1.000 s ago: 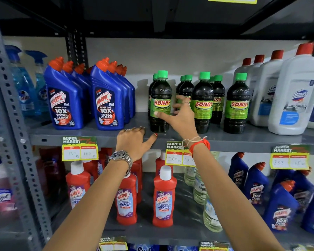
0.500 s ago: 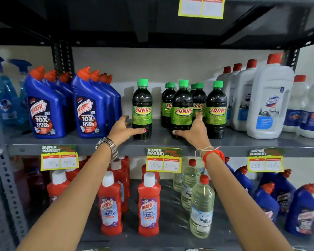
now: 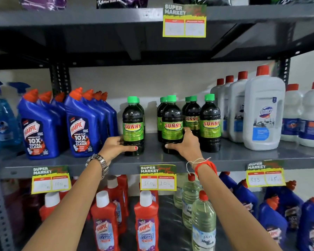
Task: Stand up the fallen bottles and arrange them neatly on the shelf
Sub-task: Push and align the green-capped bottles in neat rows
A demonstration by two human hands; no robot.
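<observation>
Bottles all stand upright on the middle shelf (image 3: 152,158), so this looks like tidying: left hand (image 3: 116,146) wraps the lone Sunny bottle (image 3: 133,126), right hand (image 3: 186,144) grips the front one (image 3: 171,124); next, close the gap between them

Dark bottles (image 3: 133,127) read SUNNY, blue bottles (image 3: 38,131) HARPIC, price tags (image 3: 158,177) SUPER MARKET.

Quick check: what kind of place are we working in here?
Most likely a supermarket cleaning-products aisle: "Super Market" price tags on a grey metal shelf, with rows of Sunny bottles and Harpic bottles.
</observation>
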